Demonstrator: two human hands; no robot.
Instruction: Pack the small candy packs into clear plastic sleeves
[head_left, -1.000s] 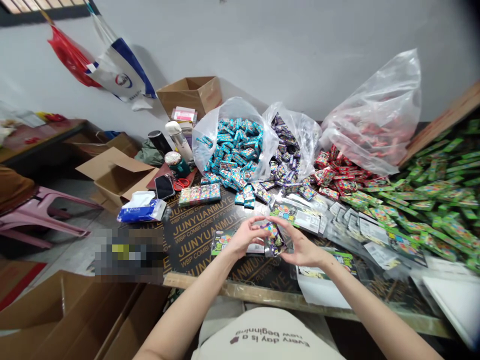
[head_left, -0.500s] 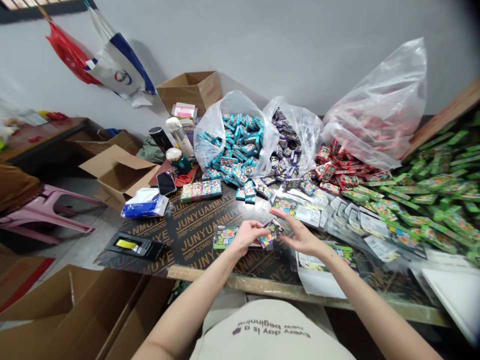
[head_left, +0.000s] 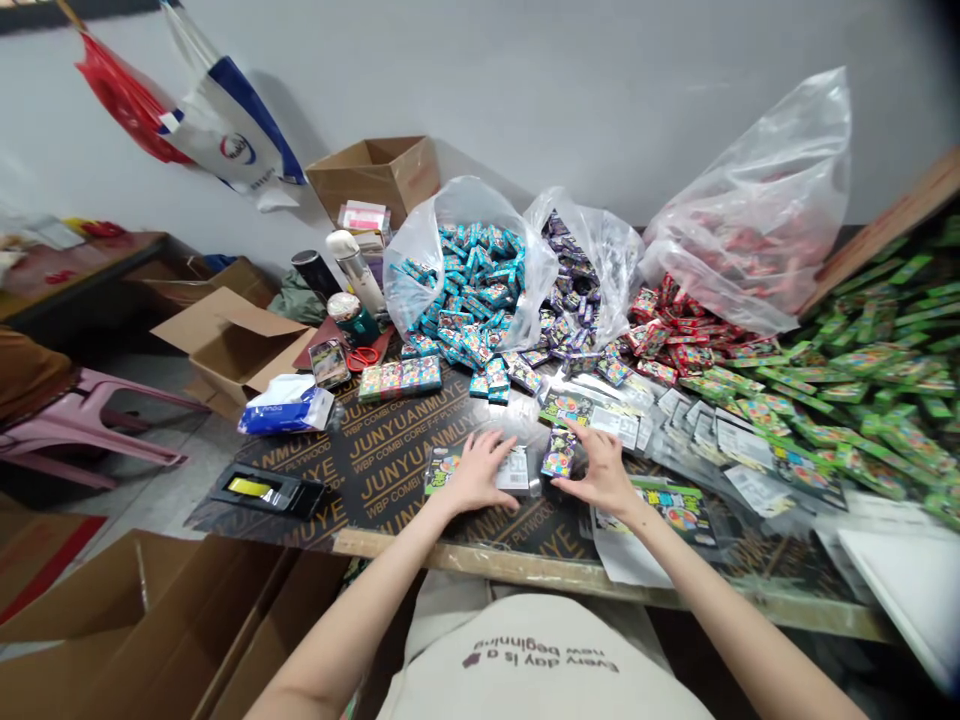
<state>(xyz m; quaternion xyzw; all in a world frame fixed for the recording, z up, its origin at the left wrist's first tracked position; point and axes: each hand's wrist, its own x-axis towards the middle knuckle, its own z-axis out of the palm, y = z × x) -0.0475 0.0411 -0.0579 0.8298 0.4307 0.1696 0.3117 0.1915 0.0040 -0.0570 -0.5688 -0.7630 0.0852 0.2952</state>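
Note:
My left hand (head_left: pixel 478 472) lies with its fingers spread over a flat printed plastic pouch (head_left: pixel 517 468) on the tabletop. Part of the pouch's green and black print shows to the left of that hand. Between the thumb and fingers of my right hand (head_left: pixel 604 470) is a small purple packet (head_left: pixel 558 452), gripped at its two ends just right of the pouch. Close under my right wrist lies another printed pouch (head_left: pixel 675 512) with a green edge, on a whitish sheet.
Behind are plastic bags of blue packets (head_left: pixel 487 285) and purple packets (head_left: pixel 576 265). Red packets (head_left: pixel 682 340) and a green packet heap (head_left: pixel 870 380) lie right. A packet row (head_left: pixel 401 378), scissors (head_left: pixel 363 358), tissue pack (head_left: pixel 287 405) and black tray (head_left: pixel 266 492) lie left. An open carton (head_left: pixel 135 620) stands below.
My left hand has let go of the purple packet and moved left, fingers spreading over the pouch. The packet now sits upright in my right hand, slightly right of before.

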